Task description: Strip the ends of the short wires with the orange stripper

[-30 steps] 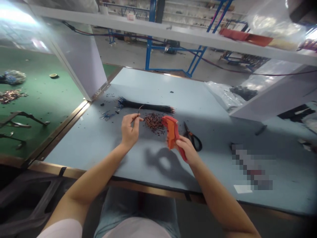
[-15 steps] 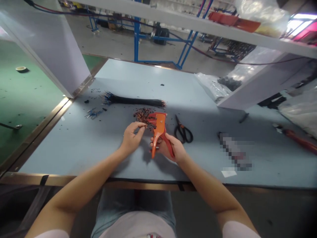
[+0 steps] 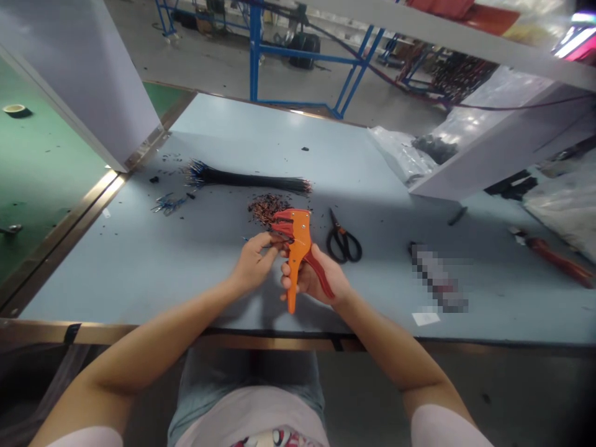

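My right hand [image 3: 328, 279] is wrapped round the handles of an orange and red wire stripper [image 3: 302, 233], whose handles are spread apart. Thumb and fingers of my left hand [image 3: 256, 261] pinch a thin dark wire [image 3: 246, 239] with a bluish end, right against the stripper's jaw side. Whether the jaws grip the wire cannot be made out. Just beyond the stripper lies a heap of small copper and black scraps [image 3: 266, 208]. Behind that heap a bundle of black wires [image 3: 251, 180] stretches across the table.
Black-handled scissors [image 3: 343, 242] lie right of the stripper. A few loose blue-ended pieces [image 3: 168, 203] are at the left. Farther right are a blurred-out object [image 3: 437, 276], a white paper slip [image 3: 425, 318] and a red-handled tool [image 3: 559, 261]. Shelf posts flank the blue-grey table [image 3: 139, 273].
My left hand has brought the wire closer to the stripper, up against its jaws. The stripper has turned slightly more upright in my right hand. The camera view has shifted a little.
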{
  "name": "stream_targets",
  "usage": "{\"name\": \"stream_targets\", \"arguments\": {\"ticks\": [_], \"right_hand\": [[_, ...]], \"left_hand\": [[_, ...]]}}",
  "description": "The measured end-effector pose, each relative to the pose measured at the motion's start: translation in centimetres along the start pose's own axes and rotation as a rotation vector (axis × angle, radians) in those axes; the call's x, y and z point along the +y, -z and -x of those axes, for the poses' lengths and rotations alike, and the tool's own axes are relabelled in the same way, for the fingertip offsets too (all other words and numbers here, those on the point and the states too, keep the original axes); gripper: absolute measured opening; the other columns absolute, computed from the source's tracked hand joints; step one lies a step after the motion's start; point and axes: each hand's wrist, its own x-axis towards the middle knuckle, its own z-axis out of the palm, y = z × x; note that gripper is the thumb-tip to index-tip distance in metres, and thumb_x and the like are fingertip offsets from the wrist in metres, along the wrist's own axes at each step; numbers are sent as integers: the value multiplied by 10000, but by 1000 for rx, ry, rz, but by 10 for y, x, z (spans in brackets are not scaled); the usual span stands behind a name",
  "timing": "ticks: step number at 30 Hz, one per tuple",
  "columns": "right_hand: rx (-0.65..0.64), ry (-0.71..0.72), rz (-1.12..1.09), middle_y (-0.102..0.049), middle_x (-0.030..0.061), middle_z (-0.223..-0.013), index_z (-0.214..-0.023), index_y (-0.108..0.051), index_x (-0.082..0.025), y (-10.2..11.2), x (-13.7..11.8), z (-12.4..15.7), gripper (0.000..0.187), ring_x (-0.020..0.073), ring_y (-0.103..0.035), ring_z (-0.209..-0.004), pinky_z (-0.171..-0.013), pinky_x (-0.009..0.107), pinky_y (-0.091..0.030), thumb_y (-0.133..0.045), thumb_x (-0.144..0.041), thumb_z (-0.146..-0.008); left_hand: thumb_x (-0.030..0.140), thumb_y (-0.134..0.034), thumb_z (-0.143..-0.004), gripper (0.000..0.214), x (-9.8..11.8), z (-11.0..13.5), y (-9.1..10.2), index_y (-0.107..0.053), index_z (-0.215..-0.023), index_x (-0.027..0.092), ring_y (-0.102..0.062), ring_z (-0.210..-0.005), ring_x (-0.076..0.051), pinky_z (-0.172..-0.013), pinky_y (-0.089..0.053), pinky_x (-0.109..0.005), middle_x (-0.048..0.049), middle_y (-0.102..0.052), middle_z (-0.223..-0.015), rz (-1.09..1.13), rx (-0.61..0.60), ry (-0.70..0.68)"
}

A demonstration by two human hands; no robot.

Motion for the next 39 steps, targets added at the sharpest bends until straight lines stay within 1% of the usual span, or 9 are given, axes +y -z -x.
{"name": "stream_targets", "arguments": {"ticks": [3,7,13,16,20,25,31,39], "right_hand": [[-15,-8,7,-632,95,-856,-1099,-552,-152,-1,-1,1,598,196,-614,-754,-732,445,-546,-132,-559,-974],[-36,-9,6,-632,93,-846,-1104,-546,-149,-1,0,4,609,194,-615,-745,-722,439,-548,-105,-550,-976],[-25,-23,12,-625,78,-852,-1092,-539,-153,-1,1,5,590,191,-626,-718,-683,438,-561,-137,-568,-972],[-48,-8,12,-621,66,-824,-1068,-538,-147,0,1,5,574,182,-624,-686,-654,423,-575,-151,-560,-976],[-81,0,7,-618,50,-785,-1036,-538,-146,3,2,5,554,170,-621,-646,-612,402,-588,-161,-548,-982],[-60,2,-1,-578,9,-717,-1030,-526,-160,5,3,5,517,136,-565,-559,-528,363,-582,-201,-560,-978],[-57,-6,45,-563,-1,-691,-1000,-507,-172,4,4,5,435,126,-536,-530,-501,345,-571,-276,-539,-974],[3,3,97,-542,-19,-637,-950,-486,-182,1,4,5,370,112,-493,-462,-441,306,-544,-360,-530,-955]], "left_hand": [[153,-479,-847,187,2,2,-2,-648,-915,196,-640,-854,-147,-832,-483,-310,-21,-703,-889,13,-8,11],[156,-487,-841,170,5,2,-2,-642,-881,211,-643,-833,-145,-811,-496,-309,-20,-700,-871,55,-2,-1],[146,-494,-835,174,6,4,-4,-651,-879,206,-642,-837,-146,-826,-489,-313,-18,-700,-869,69,-2,-25],[164,-497,-851,175,6,4,-4,-662,-894,204,-645,-843,-145,-831,-491,-307,-22,-702,-879,69,-3,-23],[158,-504,-853,180,4,3,-5,-673,-899,200,-648,-835,-137,-817,-489,-285,-16,-706,-872,57,0,-68],[174,-514,-868,167,0,2,-5,-677,-897,195,-649,-838,-132,-803,-483,-271,-20,-709,-875,41,-9,-115],[162,-524,-858,167,0,2,-5,-682,-903,195,-649,-847,-131,-810,-484,-266,-22,-711,-887,58,-16,-120],[202,-524,-861,176,1,3,-5,-692,-911,202,-653,-860,-144,-835,-498,-281,-33,-714,-898,57,-42,-46]]}}
